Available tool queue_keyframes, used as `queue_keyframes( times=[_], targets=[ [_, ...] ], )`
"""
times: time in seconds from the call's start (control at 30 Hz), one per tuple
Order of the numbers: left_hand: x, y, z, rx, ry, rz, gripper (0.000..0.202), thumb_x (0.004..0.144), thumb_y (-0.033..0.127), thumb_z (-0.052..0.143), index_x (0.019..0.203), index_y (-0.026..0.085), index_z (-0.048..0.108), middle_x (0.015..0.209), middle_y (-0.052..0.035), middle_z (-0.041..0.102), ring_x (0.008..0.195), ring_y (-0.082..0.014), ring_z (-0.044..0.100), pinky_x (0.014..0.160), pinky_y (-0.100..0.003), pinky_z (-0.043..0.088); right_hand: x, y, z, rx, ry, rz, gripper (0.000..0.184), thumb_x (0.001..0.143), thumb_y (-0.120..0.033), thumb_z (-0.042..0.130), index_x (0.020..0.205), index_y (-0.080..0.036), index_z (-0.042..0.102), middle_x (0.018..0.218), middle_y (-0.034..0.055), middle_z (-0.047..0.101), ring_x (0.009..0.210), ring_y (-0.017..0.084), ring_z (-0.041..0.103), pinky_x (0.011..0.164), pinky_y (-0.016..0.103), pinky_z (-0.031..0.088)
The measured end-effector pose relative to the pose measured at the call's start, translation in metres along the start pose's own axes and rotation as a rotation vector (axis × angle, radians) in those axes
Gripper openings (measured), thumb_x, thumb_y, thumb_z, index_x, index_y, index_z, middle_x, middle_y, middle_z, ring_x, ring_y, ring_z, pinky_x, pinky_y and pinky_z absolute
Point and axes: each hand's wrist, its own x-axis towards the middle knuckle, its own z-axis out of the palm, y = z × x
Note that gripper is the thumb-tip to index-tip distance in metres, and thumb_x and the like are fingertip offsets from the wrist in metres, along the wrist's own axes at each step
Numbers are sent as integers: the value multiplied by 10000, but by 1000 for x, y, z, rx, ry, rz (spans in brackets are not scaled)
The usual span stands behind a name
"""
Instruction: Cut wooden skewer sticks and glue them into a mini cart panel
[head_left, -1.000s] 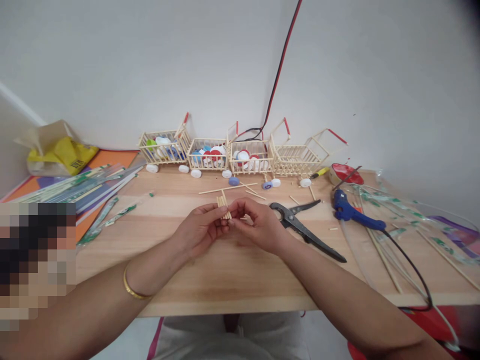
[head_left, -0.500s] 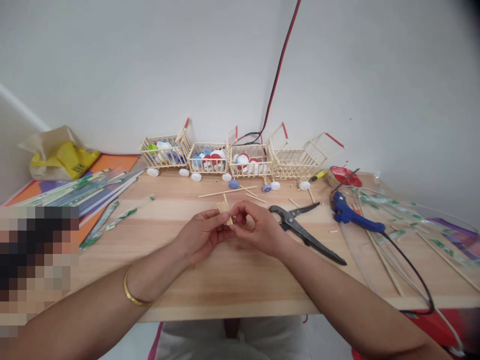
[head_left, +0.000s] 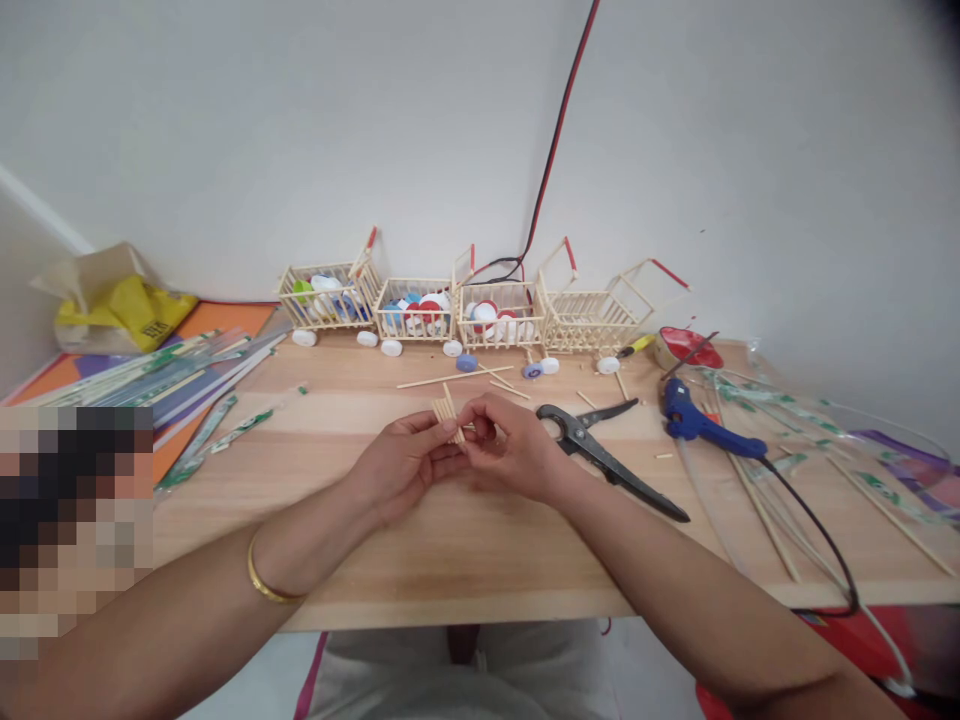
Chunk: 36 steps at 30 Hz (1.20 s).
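Note:
Several short wooden sticks [head_left: 444, 408] lie side by side in a small bundle, one poking up above the others. My left hand [head_left: 409, 460] is closed on the bundle, its thumb pressed across the front. Pinched against the bundle's right side are the fingers of my right hand [head_left: 510, 445]; their tips partly cover the sticks' lower ends. Just beyond both hands, loose sticks [head_left: 454, 377] rest on the wooden table [head_left: 465, 560]. Black-handled pliers [head_left: 600, 455] lie with open handles to the right of my right hand.
Along the wall stand several miniature stick carts [head_left: 499, 312], most filled with bottle caps. At right are a blue glue gun [head_left: 705, 425] with its cable, a red bowl [head_left: 690, 347] and plastic wrappers. Wrapped chopsticks [head_left: 165, 375] and a yellow bag [head_left: 139, 310] lie at left.
The whole view has shifted up slightly. Both hands keep their grip on the stick bundle, with the right fingers curling a little closer around its side.

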Motion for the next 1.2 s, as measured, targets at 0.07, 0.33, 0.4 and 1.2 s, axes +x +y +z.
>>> queue_keyframes(
  times=[0.07,0.33,0.4,1.2],
  targets=[
    [0,0,0,2,0,-1,62,758,141,639,796,91,636,820,-107,695,781,-183,666,772,-319,530,0,1,1,-3,-3,-6,197,710,-107,541,890,-187,529,737,-18,493,656,96,459,597,212,393],
    [0,3,2,253,8,115,136,717,253,679,777,131,666,766,-44,679,724,-147,624,754,-302,496,3,-4,-13,58,-67,37,166,720,-212,635,865,-181,560,741,-8,520,670,104,471,613,227,406],
    [-1,5,2,492,23,206,144,723,284,666,753,144,681,744,-26,673,719,-142,606,723,-260,472,4,-6,-19,94,-37,95,205,721,-287,663,874,-175,584,718,-7,534,651,103,478,603,231,409],
    [-8,11,-1,1316,-39,492,144,762,246,571,763,229,714,815,-28,605,853,-183,520,763,-276,386,-3,-11,-7,247,46,66,176,719,-348,693,736,-174,679,731,37,623,673,128,578,618,255,462]
  ],
)
